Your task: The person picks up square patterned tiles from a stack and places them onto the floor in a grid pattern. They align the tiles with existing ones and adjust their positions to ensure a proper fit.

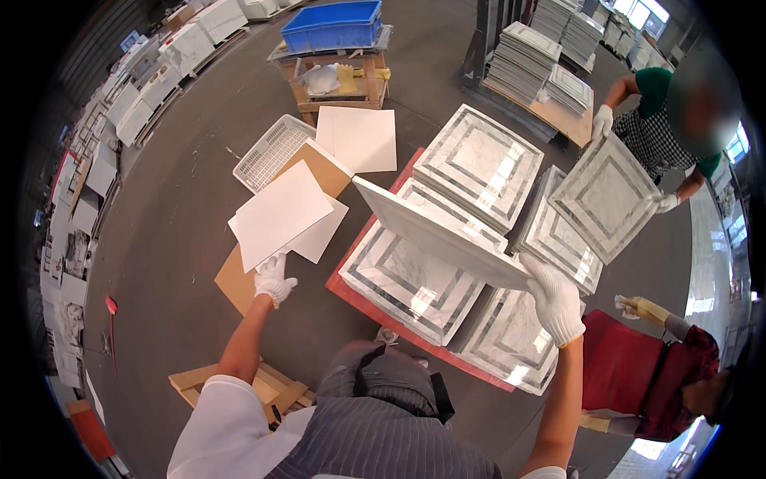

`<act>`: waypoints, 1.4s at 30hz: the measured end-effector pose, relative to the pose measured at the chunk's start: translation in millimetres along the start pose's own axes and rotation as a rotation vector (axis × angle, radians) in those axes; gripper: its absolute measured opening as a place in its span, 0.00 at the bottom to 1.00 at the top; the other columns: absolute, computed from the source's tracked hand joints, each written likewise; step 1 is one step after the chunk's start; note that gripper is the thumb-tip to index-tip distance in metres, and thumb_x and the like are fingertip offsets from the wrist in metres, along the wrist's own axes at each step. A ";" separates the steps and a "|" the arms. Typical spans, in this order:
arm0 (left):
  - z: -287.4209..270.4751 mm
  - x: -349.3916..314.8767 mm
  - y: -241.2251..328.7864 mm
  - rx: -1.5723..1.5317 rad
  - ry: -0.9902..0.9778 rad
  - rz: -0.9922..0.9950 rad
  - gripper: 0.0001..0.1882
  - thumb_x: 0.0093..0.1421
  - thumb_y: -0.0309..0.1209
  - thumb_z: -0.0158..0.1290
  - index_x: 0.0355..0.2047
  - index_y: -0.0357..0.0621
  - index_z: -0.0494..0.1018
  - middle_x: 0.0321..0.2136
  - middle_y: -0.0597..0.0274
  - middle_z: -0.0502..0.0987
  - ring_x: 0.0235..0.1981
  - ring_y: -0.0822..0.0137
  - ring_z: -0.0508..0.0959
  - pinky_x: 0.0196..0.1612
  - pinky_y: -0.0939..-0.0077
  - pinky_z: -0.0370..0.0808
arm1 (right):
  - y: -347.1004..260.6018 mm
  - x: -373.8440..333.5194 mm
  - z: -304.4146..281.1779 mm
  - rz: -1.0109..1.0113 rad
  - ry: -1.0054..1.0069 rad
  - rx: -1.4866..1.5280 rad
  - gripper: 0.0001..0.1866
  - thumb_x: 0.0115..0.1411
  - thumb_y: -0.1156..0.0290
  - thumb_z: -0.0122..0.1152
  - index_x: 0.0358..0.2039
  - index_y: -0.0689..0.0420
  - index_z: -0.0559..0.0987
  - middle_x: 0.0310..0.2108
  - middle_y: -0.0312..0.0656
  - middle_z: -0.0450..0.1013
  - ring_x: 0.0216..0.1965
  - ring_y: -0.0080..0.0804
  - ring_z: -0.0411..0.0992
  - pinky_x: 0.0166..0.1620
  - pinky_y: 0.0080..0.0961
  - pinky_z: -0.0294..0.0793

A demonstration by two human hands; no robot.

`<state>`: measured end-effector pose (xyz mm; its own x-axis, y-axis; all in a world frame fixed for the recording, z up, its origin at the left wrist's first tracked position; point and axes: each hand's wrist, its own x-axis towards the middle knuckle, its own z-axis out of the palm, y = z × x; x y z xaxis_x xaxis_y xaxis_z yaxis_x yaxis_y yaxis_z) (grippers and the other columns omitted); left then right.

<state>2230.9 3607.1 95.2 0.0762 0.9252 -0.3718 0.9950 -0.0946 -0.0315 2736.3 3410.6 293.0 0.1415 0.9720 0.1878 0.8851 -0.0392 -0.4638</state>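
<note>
My right hand [552, 303], in a white knit glove, grips the near right end of a marble tile [447, 231]. That tile is tilted up on edge above a stack of grey-bordered marble tiles [415, 275]. To the left, my gloved left hand [274, 281] reaches to the near edge of a white sheet [283, 214], its thumb spread away from the fingers. The sheet lies over another white sheet [321, 231] and brown cardboard [239, 279]. Whether the left fingertips touch the sheet is hard to tell.
A red pallet [343, 279] carries the tile stacks. Across it a co-worker holds a bordered tile [606, 198]; another person in red [622, 363] stands at right. Beyond the sheets are a white plastic crate [271, 148] and a wooden stand [339, 80] with a blue bin [331, 28].
</note>
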 end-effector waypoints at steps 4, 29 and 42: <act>-35.2 -5.6 97.8 -0.486 0.596 0.324 0.30 0.57 0.37 0.53 0.58 0.41 0.61 0.55 0.47 0.65 0.56 0.49 0.64 0.59 0.59 0.61 | -5.5 -12.8 0.7 0.017 0.002 -0.044 0.21 0.53 0.76 0.58 0.49 0.48 0.75 0.35 0.43 0.75 0.36 0.43 0.72 0.39 0.34 0.72; -158.7 -73.2 240.9 -0.024 0.777 0.978 0.23 0.48 0.55 0.55 0.30 0.48 0.74 0.25 0.61 0.72 0.32 0.58 0.73 0.45 0.61 0.64 | 12.5 -107.0 80.9 1.079 0.332 1.696 0.46 0.60 0.38 0.45 0.67 0.49 0.38 0.57 0.59 0.56 0.47 0.49 0.68 0.41 0.40 0.76; -177.0 -41.5 215.1 -0.911 0.675 0.805 0.16 0.57 0.44 0.52 0.38 0.47 0.75 0.35 0.57 0.76 0.43 0.60 0.74 0.52 0.59 0.65 | 45.0 -58.2 88.3 0.859 0.382 2.188 0.29 0.66 0.50 0.41 0.54 0.63 0.64 0.52 0.57 0.63 0.51 0.52 0.67 0.47 0.36 0.79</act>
<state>2453.2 3613.3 268.1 0.3980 0.7526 0.5245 0.3340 -0.6514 0.6813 2728.8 3372.8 184.7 0.3443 0.7978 -0.4949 -0.9262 0.2024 -0.3182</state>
